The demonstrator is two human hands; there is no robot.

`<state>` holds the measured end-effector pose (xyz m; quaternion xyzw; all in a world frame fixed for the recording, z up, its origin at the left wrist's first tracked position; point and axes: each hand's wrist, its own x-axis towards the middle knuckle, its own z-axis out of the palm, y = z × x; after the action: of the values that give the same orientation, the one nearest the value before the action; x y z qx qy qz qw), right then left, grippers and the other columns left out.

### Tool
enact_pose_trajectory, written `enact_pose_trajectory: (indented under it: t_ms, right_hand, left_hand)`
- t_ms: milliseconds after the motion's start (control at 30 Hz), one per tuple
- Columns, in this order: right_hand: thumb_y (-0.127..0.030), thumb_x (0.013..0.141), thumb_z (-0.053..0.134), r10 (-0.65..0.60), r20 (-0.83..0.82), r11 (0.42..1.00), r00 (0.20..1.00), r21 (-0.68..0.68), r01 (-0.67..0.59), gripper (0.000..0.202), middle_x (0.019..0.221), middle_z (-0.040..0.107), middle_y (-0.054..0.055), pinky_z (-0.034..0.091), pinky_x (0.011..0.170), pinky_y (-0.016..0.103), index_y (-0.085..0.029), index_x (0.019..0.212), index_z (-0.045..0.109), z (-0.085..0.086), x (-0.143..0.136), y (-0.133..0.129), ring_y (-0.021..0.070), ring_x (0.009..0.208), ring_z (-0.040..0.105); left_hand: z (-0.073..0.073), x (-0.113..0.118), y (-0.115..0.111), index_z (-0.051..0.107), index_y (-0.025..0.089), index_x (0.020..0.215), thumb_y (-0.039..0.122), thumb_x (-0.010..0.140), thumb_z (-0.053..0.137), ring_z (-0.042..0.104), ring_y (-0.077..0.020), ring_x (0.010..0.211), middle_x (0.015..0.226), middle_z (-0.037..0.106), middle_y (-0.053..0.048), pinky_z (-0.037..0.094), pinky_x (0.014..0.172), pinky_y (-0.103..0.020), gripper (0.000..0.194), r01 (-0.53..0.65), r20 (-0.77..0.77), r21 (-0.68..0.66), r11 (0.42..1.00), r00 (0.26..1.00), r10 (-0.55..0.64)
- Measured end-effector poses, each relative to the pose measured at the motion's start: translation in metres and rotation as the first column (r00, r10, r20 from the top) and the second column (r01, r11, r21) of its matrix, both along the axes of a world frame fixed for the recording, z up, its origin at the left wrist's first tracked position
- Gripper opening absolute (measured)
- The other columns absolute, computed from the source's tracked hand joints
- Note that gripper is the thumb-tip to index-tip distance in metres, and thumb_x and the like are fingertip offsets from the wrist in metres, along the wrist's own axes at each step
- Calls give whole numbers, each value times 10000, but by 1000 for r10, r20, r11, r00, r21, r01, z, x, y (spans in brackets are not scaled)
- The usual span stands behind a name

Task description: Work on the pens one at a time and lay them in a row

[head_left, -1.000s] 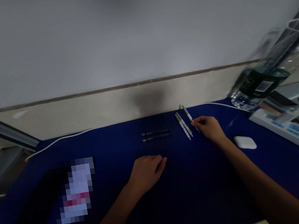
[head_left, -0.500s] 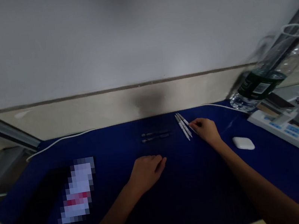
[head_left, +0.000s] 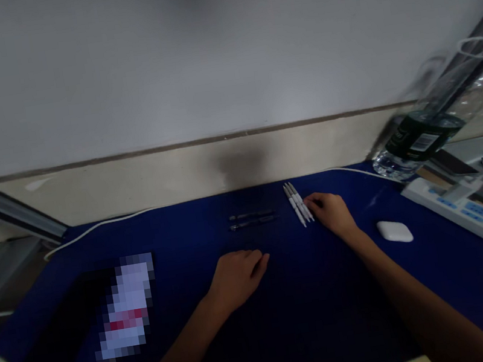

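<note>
Pens, three slim white ones with grey tips (head_left: 298, 202), lie side by side on the dark blue desk surface (head_left: 333, 295), near its wall-side edge. The right hand (head_left: 308, 202) has its thumb and forefinger drawn together at the rightmost of them, touching it; whether they grip it or merely rest against it, I cannot tell. The left hand (head_left: 237, 276) rests on the desk, relaxed and unclenched, its fingers loosely bent, nearest to two dark, slender pens (head_left: 254, 223) lying roughly parallel beyond it. To the right sit a rounded white plastic case (head_left: 395, 231), a long white power strip (head_left: 451, 206) and a clear plastic bottle with a green label (head_left: 422, 137).
</note>
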<state>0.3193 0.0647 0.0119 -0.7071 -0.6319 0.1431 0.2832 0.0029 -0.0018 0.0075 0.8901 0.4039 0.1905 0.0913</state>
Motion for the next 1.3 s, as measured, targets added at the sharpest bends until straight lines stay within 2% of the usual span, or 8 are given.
enact_pose_trajectory:
  t_ms: [233,467,667,800,867,967,1100,1300]
  right_hand:
    - [-260,984,639,14,10,1000,1000,-24,-14,242,870,862,71,517,750,324,-238,989,880,2,0,-1,262,817,797]
    - [-384,1040,634,-40,1,999,999,22,40,296,923,846,111,533,787,339,-188,1095,848,4,-5,-3,275,875,798]
    - [-394,1036,625,-46,15,981,999,189,42,334,1032,805,169,583,900,413,-144,1115,832,1,-9,-3,307,949,752]
    - [-364,1059,642,219,70,921,973,314,-230,304,1045,789,148,591,974,470,-175,1185,844,4,-21,-11,319,994,726]
    - [-347,1072,664,407,147,852,902,296,-432,304,1228,801,144,576,1047,509,-227,1293,834,7,-32,-18,340,1143,712]
    - [-280,1095,651,543,216,787,811,207,-582,352,1424,777,121,550,1104,587,-278,1414,799,10,-48,-29,380,1311,669]
    - [-222,1097,646,609,193,755,770,158,-637,422,1403,803,91,558,1124,586,-310,1491,767,9,-63,-39,382,1338,672]
    - [-256,1111,622,592,179,769,785,165,-618,417,1320,809,92,589,1088,600,-355,1490,764,4,-68,-42,367,1263,701]
  left_hand:
    - [0,-6,8,674,198,837,310,1205,450,642,-186,758,764,675,-19,507,709,-314,445,-80,64,109,991,995,74]
    - [-4,-21,23,763,218,1128,304,1164,522,644,-282,1079,1137,722,-95,599,923,-433,259,-259,148,219,941,962,230]
    - [-7,-27,28,781,260,1316,280,1149,537,625,-339,1245,1333,723,-117,575,991,-487,297,-321,145,188,928,944,297]
    - [-10,-27,30,750,279,1441,237,1164,498,606,-342,1336,1460,726,-106,536,1042,-511,376,-242,102,168,956,968,227]
    - [-12,-27,30,730,280,1482,228,1165,493,591,-346,1371,1505,718,-106,519,1073,-526,400,-222,87,161,962,974,211]
    - [-13,-26,31,720,285,1500,228,1161,492,589,-351,1376,1496,731,-105,519,1073,-529,413,-226,70,135,965,973,218]
    - [-15,-26,31,734,281,1479,224,1154,514,597,-355,1345,1453,745,-112,534,1053,-531,397,-245,65,107,964,969,239]
    - [-20,-28,34,744,246,1421,197,1166,522,624,-320,1292,1342,753,-106,549,1015,-470,342,-254,87,69,965,965,248]
